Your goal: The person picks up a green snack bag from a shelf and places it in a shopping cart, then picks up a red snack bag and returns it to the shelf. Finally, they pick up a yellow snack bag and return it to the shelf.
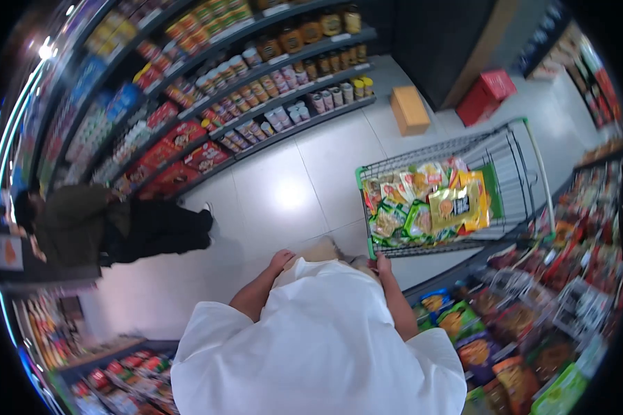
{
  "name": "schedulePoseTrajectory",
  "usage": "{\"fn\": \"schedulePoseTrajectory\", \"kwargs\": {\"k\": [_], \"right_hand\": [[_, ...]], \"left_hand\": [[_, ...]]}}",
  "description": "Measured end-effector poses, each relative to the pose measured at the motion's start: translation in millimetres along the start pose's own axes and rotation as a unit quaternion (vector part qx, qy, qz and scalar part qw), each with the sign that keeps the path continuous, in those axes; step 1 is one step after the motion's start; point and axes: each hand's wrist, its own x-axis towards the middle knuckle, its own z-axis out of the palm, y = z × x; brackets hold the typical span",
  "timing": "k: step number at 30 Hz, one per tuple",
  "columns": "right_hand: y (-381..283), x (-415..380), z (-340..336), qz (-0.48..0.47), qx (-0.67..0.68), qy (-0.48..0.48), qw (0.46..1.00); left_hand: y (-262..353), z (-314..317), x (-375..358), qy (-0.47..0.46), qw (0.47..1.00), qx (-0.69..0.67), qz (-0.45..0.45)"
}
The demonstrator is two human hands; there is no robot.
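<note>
My right hand is closed on the near left corner of a wire shopping cart with green corner pieces. Inside the cart lies a pile of packaged foods, with a gold-yellow pouch on top and green-and-white packs beside it. The cart's handle is at the far end, away from me. My left hand hangs low beside my thigh, apart from the cart and shelves. Its fingers are too small and blurred to make out, and nothing shows in it.
Shelves of jars and cans run along the far left. A person in dark clothes stands at the left. A cardboard box and a red box stand beyond the cart. Bins of bagged snacks border the right.
</note>
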Motion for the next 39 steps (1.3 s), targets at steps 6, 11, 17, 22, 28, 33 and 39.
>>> {"fn": "schedulePoseTrajectory", "kwargs": {"k": [6,11,17,22,28,33,39], "right_hand": [[8,-17,-3,-0.099,-0.113,0.045,0.988],[-1,-71,13,-0.098,-0.083,0.125,0.984],[48,-42,-2,0.081,0.014,0.272,0.959],[80,-34,-4,0.081,-0.099,0.529,0.839],[-89,-1,121,0.171,-0.112,0.727,0.655],[-161,44,187,-0.128,-0.275,0.633,0.712],[-222,46,246,-0.19,-0.106,0.507,0.834]], "left_hand": [[140,-40,-5,-0.001,0.996,0.001,-0.094],[169,-66,48,-0.085,0.988,0.07,-0.108],[203,-71,186,-0.183,0.977,0.109,0.025],[202,-116,280,-0.21,0.973,0.011,0.093],[242,-258,275,-0.004,0.991,-0.137,-0.005],[127,-318,262,0.192,0.935,-0.213,-0.21],[29,-292,260,0.016,0.931,-0.024,-0.363]]}}
